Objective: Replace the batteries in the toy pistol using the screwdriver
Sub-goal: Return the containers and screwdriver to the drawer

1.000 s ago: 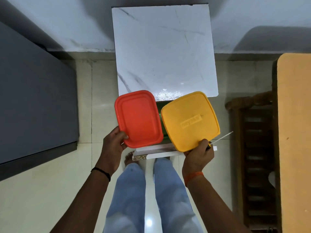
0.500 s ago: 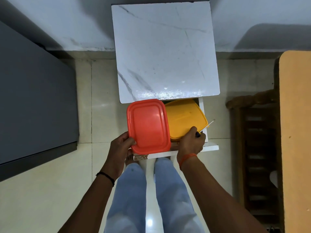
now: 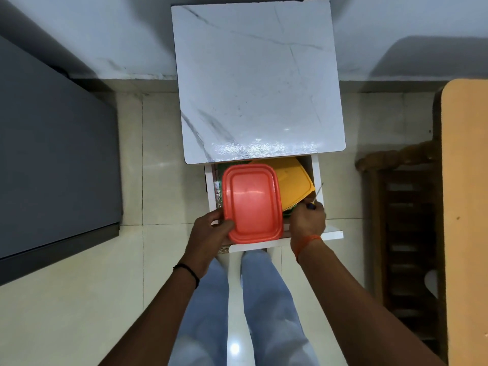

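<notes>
In the head view, a person stands in front of a small marble-top table whose drawer is pulled open toward the legs. The left hand grips the near left corner of a red lid, thumb on top, holding it over the left side of the drawer. The right hand is curled around a screwdriver; its thin shaft points up and away, over the right wall of the drawer. The same hand seems to be touching the near edge of a yellow lid, which lies tilted in the back right part of the drawer, half under the table top.

I judge that the lids are being put in the drawer, or moved aside. To do this well, the red lid should go down flat and the screwdriver tip should stay clear of the drawer wall.

I count two lids, one screwdriver, one drawer and two hands. The toy pistol and the batteries are not visible; whether they lie under the lids I cannot tell.
</notes>
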